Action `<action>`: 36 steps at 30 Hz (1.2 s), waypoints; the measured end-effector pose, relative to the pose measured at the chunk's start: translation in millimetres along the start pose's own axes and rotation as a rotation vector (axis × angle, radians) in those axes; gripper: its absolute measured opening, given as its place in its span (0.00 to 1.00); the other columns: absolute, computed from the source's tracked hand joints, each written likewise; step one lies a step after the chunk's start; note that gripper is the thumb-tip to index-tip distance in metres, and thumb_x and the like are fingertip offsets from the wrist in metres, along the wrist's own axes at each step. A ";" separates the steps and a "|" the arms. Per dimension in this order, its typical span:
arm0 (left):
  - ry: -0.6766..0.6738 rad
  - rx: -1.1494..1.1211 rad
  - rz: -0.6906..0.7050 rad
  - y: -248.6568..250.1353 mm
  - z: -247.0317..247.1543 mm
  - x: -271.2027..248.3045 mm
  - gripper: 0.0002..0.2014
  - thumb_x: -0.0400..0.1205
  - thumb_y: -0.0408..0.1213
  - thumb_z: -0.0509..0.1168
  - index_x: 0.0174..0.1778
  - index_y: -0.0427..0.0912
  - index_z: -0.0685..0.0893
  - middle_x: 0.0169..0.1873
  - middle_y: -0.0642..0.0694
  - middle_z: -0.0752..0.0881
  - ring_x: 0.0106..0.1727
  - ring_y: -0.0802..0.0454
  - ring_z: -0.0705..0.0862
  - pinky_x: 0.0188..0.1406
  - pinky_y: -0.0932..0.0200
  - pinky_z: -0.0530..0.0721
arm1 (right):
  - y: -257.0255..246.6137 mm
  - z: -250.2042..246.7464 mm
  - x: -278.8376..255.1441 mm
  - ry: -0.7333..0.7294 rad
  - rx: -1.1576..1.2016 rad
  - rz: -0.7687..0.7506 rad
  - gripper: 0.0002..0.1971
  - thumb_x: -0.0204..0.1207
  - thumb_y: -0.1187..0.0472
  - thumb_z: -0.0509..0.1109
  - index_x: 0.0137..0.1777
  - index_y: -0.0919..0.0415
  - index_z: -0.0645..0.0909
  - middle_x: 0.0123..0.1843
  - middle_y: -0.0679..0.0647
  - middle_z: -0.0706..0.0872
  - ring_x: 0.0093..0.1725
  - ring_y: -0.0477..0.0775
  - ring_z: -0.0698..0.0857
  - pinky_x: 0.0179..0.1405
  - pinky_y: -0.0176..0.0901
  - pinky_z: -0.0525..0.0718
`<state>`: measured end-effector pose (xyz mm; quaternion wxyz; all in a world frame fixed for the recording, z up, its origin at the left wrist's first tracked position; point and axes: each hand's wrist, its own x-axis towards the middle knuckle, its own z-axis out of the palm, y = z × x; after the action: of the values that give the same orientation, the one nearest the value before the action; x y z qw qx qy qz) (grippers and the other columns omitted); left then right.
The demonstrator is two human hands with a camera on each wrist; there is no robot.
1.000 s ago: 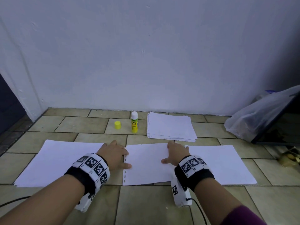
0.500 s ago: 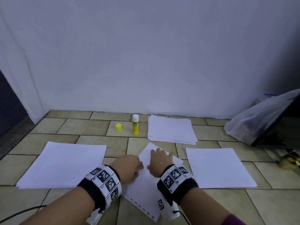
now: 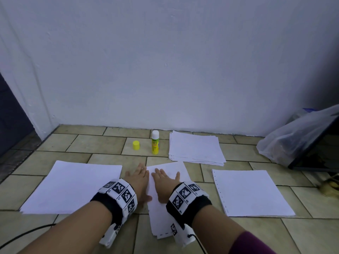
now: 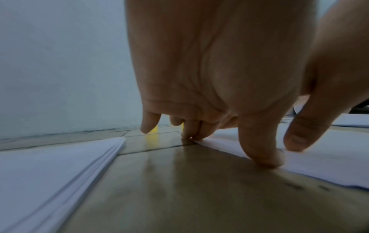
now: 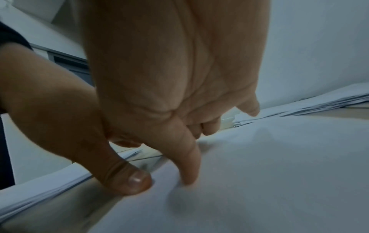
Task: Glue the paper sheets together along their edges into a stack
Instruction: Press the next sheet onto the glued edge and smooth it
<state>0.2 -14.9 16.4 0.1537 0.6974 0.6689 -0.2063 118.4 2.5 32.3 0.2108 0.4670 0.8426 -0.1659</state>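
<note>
Under both hands lies a thin set of white paper sheets [image 3: 168, 204] turned lengthwise, its near short edge showing a row of punched holes; the right hand [image 3: 164, 184] lies flat on it with fingers spread straight, and the left hand [image 3: 138, 182] rests open along its left edge, thumb and fingertips touching the paper. A thicker white stack [image 3: 73, 186] lies left of the left hand, and a single hole-edged sheet [image 3: 251, 193] right of the right hand. Beyond the fingertips stand a yellow cap [image 3: 136, 145], an uncapped yellow glue stick [image 3: 155, 145] and a fanned paper pile [image 3: 196, 148].
</note>
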 end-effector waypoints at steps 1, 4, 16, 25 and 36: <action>-0.004 -0.010 0.006 -1.0 1.7 3.0 0.48 0.82 0.57 0.62 0.85 0.37 0.40 0.85 0.44 0.39 0.84 0.47 0.34 0.82 0.37 0.50 | -2.6 -1.9 0.5 0.011 0.008 -0.025 0.45 0.79 0.63 0.68 0.84 0.60 0.38 0.86 0.52 0.38 0.84 0.49 0.39 0.77 0.75 0.40; 0.001 -0.040 0.028 -3.8 5.3 5.6 0.49 0.80 0.58 0.63 0.85 0.41 0.38 0.85 0.46 0.40 0.84 0.47 0.33 0.81 0.34 0.50 | -4.2 -3.8 3.3 0.050 0.078 -0.088 0.46 0.78 0.62 0.68 0.84 0.59 0.38 0.86 0.52 0.45 0.85 0.50 0.49 0.78 0.72 0.38; -0.052 0.009 0.036 -3.6 -4.6 -6.1 0.46 0.84 0.57 0.58 0.84 0.36 0.37 0.84 0.43 0.36 0.84 0.48 0.33 0.82 0.36 0.46 | 62.5 -9.8 -3.5 0.126 0.353 0.185 0.32 0.81 0.41 0.60 0.79 0.54 0.56 0.73 0.55 0.77 0.74 0.61 0.73 0.80 0.59 0.55; 0.072 0.141 0.006 -3.0 -21.0 -11.0 0.41 0.77 0.70 0.57 0.76 0.42 0.68 0.75 0.42 0.69 0.78 0.45 0.63 0.74 0.41 0.63 | 48.1 -6.6 0.0 0.161 0.019 0.150 0.33 0.77 0.49 0.69 0.78 0.59 0.63 0.77 0.60 0.65 0.78 0.61 0.62 0.76 0.59 0.63; 0.184 -0.008 0.228 2.6 -7.3 -16.2 0.26 0.84 0.43 0.63 0.78 0.45 0.66 0.74 0.47 0.68 0.75 0.49 0.67 0.69 0.52 0.73 | 9.2 4.5 -2.5 0.222 -0.014 0.116 0.26 0.81 0.50 0.64 0.75 0.62 0.65 0.74 0.61 0.67 0.73 0.64 0.66 0.67 0.57 0.68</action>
<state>3.0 -25.6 30.6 0.1168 0.7844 0.5973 -0.1201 128.4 3.2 29.0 0.1287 0.5288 0.8336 -0.0947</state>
